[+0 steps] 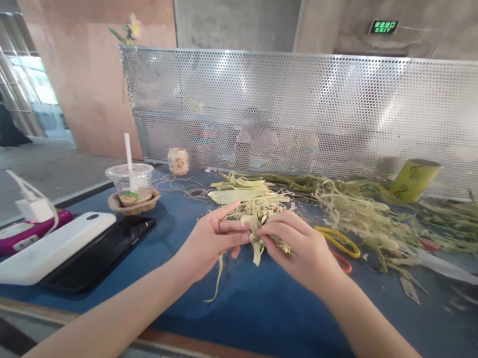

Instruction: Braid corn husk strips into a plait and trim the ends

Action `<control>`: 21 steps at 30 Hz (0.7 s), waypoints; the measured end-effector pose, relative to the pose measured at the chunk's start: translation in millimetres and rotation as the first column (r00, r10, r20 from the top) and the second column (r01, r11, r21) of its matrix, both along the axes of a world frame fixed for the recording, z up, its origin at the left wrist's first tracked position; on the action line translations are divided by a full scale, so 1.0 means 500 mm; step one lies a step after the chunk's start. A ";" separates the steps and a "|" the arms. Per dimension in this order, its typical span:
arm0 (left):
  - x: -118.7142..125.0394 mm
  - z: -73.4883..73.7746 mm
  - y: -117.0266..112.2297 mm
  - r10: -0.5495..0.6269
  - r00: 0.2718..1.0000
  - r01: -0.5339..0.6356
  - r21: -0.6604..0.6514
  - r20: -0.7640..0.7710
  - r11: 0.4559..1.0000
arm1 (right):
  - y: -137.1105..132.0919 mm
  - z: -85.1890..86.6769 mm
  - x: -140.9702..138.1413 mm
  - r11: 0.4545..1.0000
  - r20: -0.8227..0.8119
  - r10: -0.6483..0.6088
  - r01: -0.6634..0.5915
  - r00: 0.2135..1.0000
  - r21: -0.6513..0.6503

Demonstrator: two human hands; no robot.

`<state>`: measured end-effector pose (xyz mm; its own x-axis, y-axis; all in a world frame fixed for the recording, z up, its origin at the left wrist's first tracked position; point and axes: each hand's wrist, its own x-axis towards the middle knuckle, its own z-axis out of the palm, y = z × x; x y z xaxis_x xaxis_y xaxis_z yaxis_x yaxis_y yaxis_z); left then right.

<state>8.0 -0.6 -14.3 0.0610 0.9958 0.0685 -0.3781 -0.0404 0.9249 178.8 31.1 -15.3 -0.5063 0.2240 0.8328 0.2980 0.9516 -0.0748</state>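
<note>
So both bare hands are up over the middle of the table, fingertips almost meeting. The left hand [204,240] has its thumb and fingers pinched on a pale green, flat leafy strip [257,253], and the right hand [306,250] is pinching that same strip from the right side, fingers bunched pretty tight. One end dangles just below the fingertips. Right behind it there's a knobbly, pale green plant clump [264,209]; can't tell if the strip is attached to it. Some broad, light green leaves [246,192] lie on the far side of that.

Over to the right, near the right wrist, are a yellow plastic loop handle [349,248] and a red one partly hidden by the arm, then a messy heap of pale green shredded leaves [358,217] farther out. On the left of the blue tabletop [224,320] you've got a black flat phone [101,253] beside a long white plastic slab [54,248], with a clear plastic cup [131,173] just beyond them.
</note>
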 end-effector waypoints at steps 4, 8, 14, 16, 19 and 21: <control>-0.002 0.004 0.000 -0.020 0.998 0.022 -0.032 0.052 0.999 | -0.002 0.001 0.002 1.000 -0.039 0.014 -0.014 0.999 -0.009; -0.004 0.004 -0.001 -0.026 0.996 0.032 -0.068 0.088 0.997 | -0.004 0.002 0.002 1.000 -0.069 0.019 -0.019 0.997 -0.003; -0.002 0.009 -0.006 -0.006 0.997 0.011 -0.058 0.081 0.998 | -0.004 0.004 0.002 0.996 -0.011 0.078 -0.079 0.997 -0.038; -0.002 0.009 -0.007 -0.002 0.999 0.003 -0.024 0.052 1.000 | -0.004 0.005 0.002 0.995 0.000 0.093 -0.093 0.996 -0.044; -0.002 0.009 -0.008 0.000 1.000 0.000 0.031 0.008 1.000 | -0.004 0.004 0.003 0.991 -0.003 0.107 -0.107 0.994 -0.079; -0.001 0.008 -0.008 0.014 1.000 -0.014 0.045 -0.006 0.999 | -0.004 0.003 0.003 0.989 -0.034 0.098 -0.101 0.995 -0.107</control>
<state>7.3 -4.5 -10.2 0.0476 0.9925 0.1128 -0.3713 -0.0873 0.9244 180.1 29.4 -13.9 -0.5067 0.2639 0.8207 0.1985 0.9621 -0.1869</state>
